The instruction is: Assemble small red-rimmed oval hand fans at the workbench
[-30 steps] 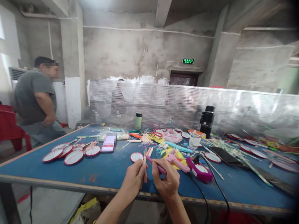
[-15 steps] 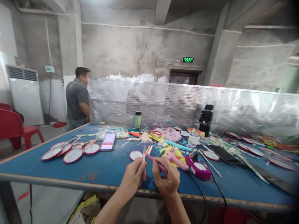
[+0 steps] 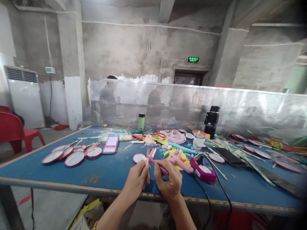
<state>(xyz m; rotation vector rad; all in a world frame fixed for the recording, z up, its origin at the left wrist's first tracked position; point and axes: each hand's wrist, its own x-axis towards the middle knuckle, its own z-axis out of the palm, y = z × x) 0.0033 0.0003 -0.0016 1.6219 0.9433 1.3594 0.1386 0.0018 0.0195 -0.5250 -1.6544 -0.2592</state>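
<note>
My left hand (image 3: 137,179) is closed around a thin pale wooden stick (image 3: 147,160) that points up over the blue table (image 3: 105,174). Just to its right, my right hand (image 3: 169,181) grips a pink pen-like tool (image 3: 158,166), its tip angled up and left toward the stick. Both hands hover near the table's front edge. A round white disc with a red rim (image 3: 139,158) lies just beyond them.
Several red-rimmed discs (image 3: 72,155) lie at the left. A pink glue gun (image 3: 180,161), a magenta device (image 3: 203,170) with black cords, a phone (image 3: 227,156), a green bottle (image 3: 141,121) and a black flask (image 3: 211,121) crowd the middle. A perforated metal screen (image 3: 192,105) backs the table; people sit behind it.
The person in the grey shirt walked from the left side to behind the screen. My hands kept their grips on the stick and the pink tool, shifting only slightly.
</note>
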